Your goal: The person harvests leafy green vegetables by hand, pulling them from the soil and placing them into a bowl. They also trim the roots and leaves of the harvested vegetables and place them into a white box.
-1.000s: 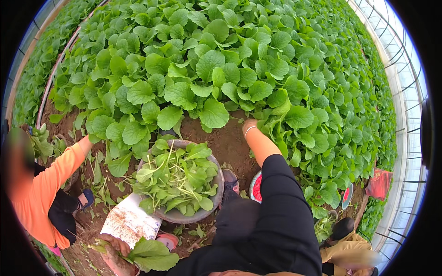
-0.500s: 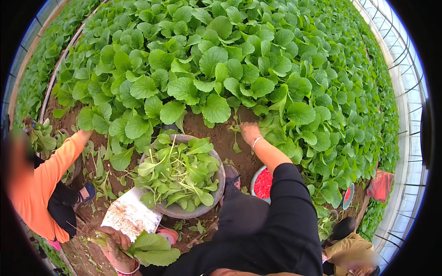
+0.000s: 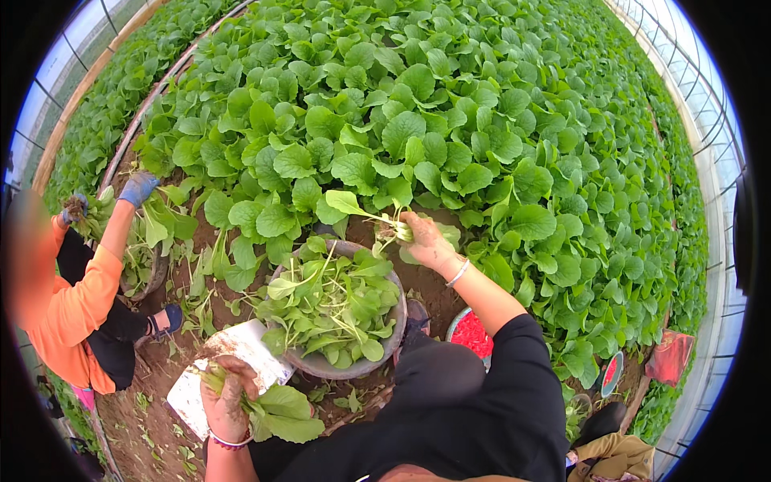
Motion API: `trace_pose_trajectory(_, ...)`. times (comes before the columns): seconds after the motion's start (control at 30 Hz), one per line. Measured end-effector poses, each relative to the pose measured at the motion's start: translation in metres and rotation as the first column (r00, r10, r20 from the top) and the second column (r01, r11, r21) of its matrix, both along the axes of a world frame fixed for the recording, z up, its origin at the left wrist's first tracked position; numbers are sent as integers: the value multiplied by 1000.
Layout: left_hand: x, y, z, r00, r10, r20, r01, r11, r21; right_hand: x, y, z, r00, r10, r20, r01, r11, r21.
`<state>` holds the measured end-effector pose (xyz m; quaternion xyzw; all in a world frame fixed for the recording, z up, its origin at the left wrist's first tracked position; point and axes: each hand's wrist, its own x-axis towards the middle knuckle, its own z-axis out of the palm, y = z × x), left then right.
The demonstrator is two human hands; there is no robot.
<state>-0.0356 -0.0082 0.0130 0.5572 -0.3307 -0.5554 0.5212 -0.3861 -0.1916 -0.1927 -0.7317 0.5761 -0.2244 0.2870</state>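
Right hand [image 3: 432, 243] grips leafy greens [image 3: 398, 230] — left hand [image 3: 229, 408], another bunch [image 3: 283, 410].

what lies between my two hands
The head view shows a round basin of loose leafy greens between your left hand and right hand, plus part of a white panel.

Leafy plants [image 3: 329, 301] in the basin [image 3: 397, 321], board [image 3: 189, 400] at its near left, crop [image 3: 450, 120] beyond.

Black sleeve [image 3: 526, 361] — a pale bangle [image 3: 458, 272] on the right, red beads [image 3: 233, 447] on the left.
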Motion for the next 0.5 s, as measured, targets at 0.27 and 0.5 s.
trace_pose_trajectory(0.27, -30, 22, -17, 742, -590, 318, 594, 799, 94, 102, -1, 112, 299, -84, 951, -291, 941, 175)
trace_pose_trajectory(0.5, -19, 0, 0, 798, -215, 563, 408, 881, -241, 190, 37, 191, 323, 130, 937, -436, 900, 26)
